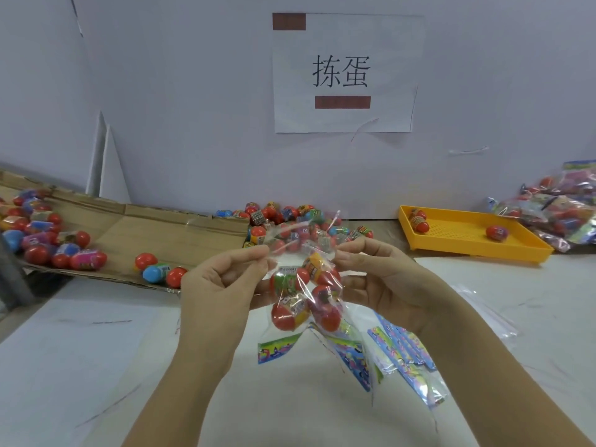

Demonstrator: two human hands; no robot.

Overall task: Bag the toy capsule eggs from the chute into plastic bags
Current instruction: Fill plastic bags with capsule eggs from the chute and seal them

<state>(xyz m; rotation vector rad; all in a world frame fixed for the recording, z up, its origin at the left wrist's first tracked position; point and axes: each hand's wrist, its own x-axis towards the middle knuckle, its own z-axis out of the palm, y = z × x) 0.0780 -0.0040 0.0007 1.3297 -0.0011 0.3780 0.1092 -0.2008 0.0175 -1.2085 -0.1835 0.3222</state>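
Observation:
A clear plastic bag (306, 295) hangs above the white table between my hands, with several red-ended capsule eggs (288, 309) inside it. My left hand (222, 285) pinches the bag's top left corner. My right hand (377, 279) pinches the top right corner. The bag's printed bottom edge (277, 346) dangles below. Loose eggs (290, 221) are heaped at the low end of the cardboard chute (145, 227), behind the bag. More eggs (42, 233) lie on the chute at the left.
A yellow perforated tray (467, 240) at the right back holds three eggs. Filled bags (561, 208) are piled at the far right. Empty printed bags (403, 353) lie on the table under my right forearm. A paper sign (345, 72) hangs on the wall.

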